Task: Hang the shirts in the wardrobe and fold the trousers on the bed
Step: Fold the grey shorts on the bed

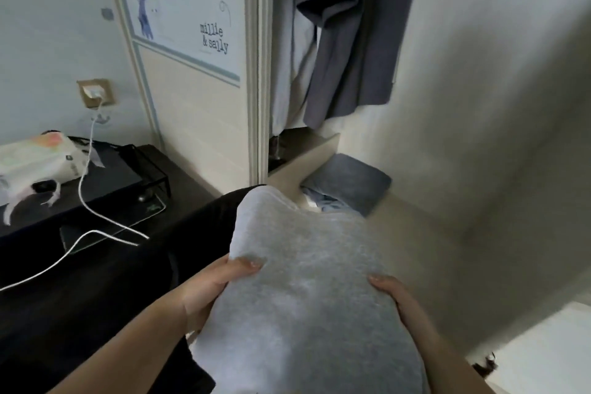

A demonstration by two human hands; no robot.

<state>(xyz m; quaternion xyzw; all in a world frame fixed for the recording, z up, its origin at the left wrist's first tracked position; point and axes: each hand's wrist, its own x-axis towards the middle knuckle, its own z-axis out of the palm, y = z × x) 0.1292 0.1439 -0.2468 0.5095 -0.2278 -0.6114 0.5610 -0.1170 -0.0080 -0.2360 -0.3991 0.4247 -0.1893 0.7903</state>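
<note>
Before the open wardrobe (319,144), low in view: grey garment (297,281) carried in a folded bundle between both hands, over the wardrobe's bottom shelf and just short of the folded blue pile (348,182) lying there. Left hand (211,281) clamped on the bundle's left edge, thumb on top and fingers curled beneath, out of sight. Right hand (399,301) cupped round the right edge, thumb on top, the other fingers hidden under the cloth — cannot tell how spread.

Risks, as judged from here:
- Far end of the bundle sagging past both grips; a tilt forward likely to let the fold slide open, since only the near edges are held.
- Black cloth (137,265) touching the bundle's left side, perhaps under it — could be dragged along if caught beneath the left hand.
- White cable (86,189) trailing from the wall plug across the dark stand (179,176) at left; a wide swing of the left elbow could snag it.
- Dark shirt (348,51) hanging low above the shelf, so a lifted bundle could brush it and skew it on the rail.

Count: one grey garment in hand, two hands on it, one dark shirt hanging with a paler garment (287,57) beside it — two hung at least, one folded blue pile, one black cloth, one cable.
</note>
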